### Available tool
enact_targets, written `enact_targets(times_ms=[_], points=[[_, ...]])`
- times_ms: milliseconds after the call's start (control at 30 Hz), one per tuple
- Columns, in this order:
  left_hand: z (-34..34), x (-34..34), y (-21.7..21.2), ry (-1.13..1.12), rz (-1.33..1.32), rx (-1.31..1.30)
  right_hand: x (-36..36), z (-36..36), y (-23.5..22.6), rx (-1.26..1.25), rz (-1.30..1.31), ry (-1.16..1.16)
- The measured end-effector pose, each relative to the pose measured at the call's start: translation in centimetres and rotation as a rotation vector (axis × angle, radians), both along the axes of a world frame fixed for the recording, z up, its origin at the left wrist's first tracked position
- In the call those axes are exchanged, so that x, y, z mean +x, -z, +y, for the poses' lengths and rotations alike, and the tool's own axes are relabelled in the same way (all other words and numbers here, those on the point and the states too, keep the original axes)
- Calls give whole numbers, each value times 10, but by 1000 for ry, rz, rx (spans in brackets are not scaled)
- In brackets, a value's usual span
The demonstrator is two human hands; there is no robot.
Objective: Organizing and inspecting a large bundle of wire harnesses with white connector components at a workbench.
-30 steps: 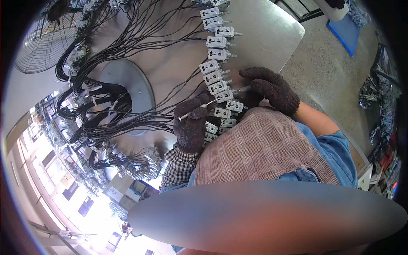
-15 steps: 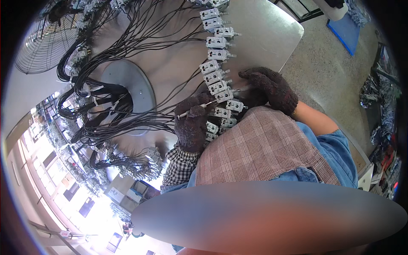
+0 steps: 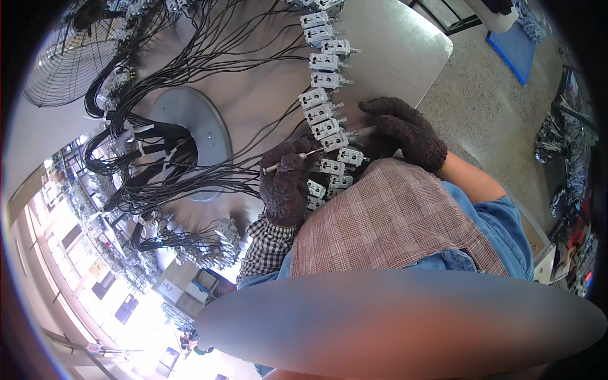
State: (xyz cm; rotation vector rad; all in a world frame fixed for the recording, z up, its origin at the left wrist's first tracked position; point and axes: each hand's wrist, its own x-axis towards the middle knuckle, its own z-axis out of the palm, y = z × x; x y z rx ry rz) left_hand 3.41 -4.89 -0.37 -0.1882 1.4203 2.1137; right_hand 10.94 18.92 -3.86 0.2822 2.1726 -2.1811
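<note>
My left hand [image 3: 283,187], in a dark knitted glove, is closed around a slim pale rod-like tool [image 3: 272,169]. The thin tip of that tool reaches a grey-white block-shaped connector [image 3: 334,140] in a long row. My right hand [image 3: 413,134], gloved the same way, is curved on the other side of this connector. A short grey piece [image 3: 363,132] juts from the connector side toward my right fingers. What lies under those fingers is in shadow. Other connectors [image 3: 331,166] hang close to my left fingers and the apron.
Black cables [image 3: 183,180] run in bundles from the connectors over a round grey disc [image 3: 218,130] on the table [image 3: 405,47]. A wire-guarded fan [image 3: 69,69] stands at the far left. Beyond the table's right edge, a blue board [image 3: 513,54] lies on the floor.
My right hand has shifted slightly, with its fingers lifted a little. My left hand keeps the tool at the same connector, nearly still.
</note>
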Motion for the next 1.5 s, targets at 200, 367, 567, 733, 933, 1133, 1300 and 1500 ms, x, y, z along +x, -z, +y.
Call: enact_targets(times_ms=[200, 367, 567, 733, 933, 1133, 1300, 1500], points=[[1, -3, -2, -1, -15, 25, -3, 6, -3, -197, -195, -9], [7, -5, -11, 40, 1, 2, 4, 2, 16, 216, 236, -41], [-5, 0, 3, -5, 21, -22, -2, 0, -15, -499, -332, 117], [-13, -2, -6, 179, 169, -237, 8, 2, -1, -443, -234, 177], [-18, -15, -16, 570, 771, -618, 28, -4, 3, -97, -29, 171], [-14, -28, -8, 788, 1058, -598, 37, -28, 4, -86, 231, 359], [9, -23, -24, 504, -29, -119, 20, -48, 14, 202, 565, 176], [6, -28, -21, 484, -110, 3, -13, -74, 17, 506, 778, 399]])
